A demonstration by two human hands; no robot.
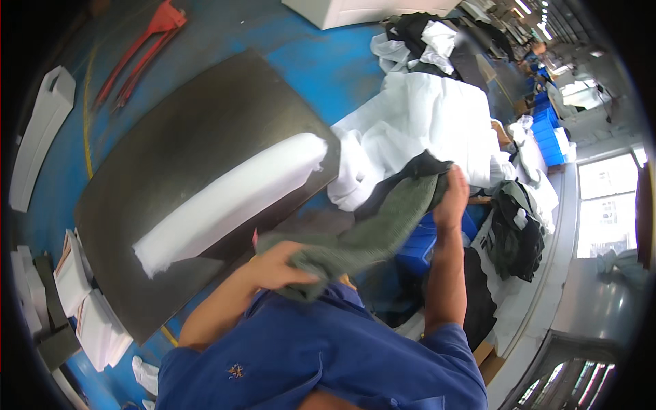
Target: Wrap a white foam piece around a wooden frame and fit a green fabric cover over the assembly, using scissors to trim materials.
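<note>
A grey-green piece of fabric stretches between both my hands in front of my blue shirt. My left hand grips its near end close to my chest. My right hand holds the far end, where a black layer shows at the top edge. Beyond the fabric lies a dark grey table with a long white strip of padding lying diagonally across it.
A heap of white cloth lies right of the table, with black and white garments behind it. Blue crates and a dark garment pile stand at right. Red long-handled tool lies on the blue floor. White stacks sit at left.
</note>
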